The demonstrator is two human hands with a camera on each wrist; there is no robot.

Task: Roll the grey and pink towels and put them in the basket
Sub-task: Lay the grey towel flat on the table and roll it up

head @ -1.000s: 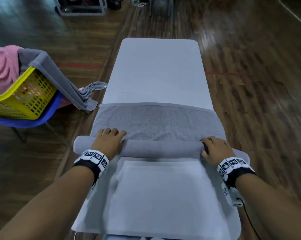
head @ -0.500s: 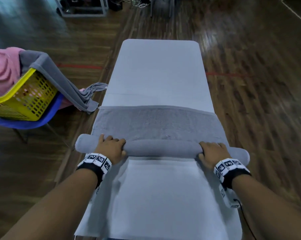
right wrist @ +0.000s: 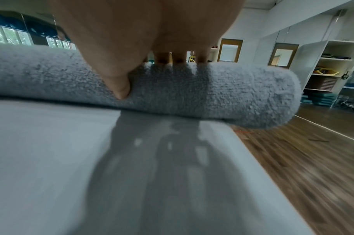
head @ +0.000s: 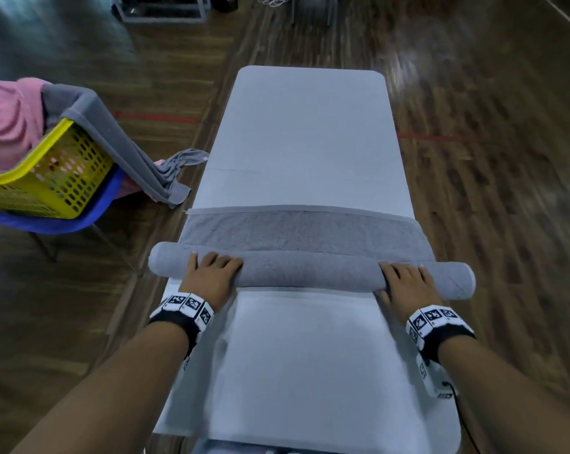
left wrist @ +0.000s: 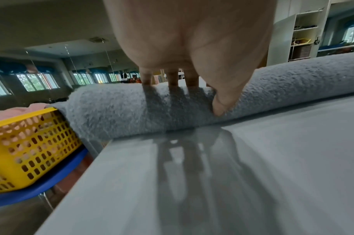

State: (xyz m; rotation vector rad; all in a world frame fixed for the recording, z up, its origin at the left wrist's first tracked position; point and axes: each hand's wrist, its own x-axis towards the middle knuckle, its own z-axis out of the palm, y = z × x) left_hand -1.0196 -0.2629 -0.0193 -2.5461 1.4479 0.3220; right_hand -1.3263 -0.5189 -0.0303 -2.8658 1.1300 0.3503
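Note:
A grey towel (head: 310, 273) lies across the white table (head: 310, 126), rolled from the near side into a long thick roll. A flat strip of it (head: 303, 231) lies beyond the roll. My left hand (head: 213, 267) rests on the roll near its left end, and my right hand (head: 405, 276) near its right end. In both wrist views the fingers lie over the top of the roll (left wrist: 111, 111) (right wrist: 232, 95) and the thumb presses its near side. The yellow basket (head: 48, 172) stands at the left, with a pink towel (head: 8, 126) heaped in it.
A second grey towel (head: 113, 136) hangs over the basket's rim down toward the floor. The basket sits on a blue chair (head: 90, 217) beside the table's left edge. Both ends of the roll overhang the table's sides. Wooden floor surrounds the table.
The roll has travelled away from me along the table and grown thicker. The flat strip beyond it is shorter. Both hands have moved forward with the roll.

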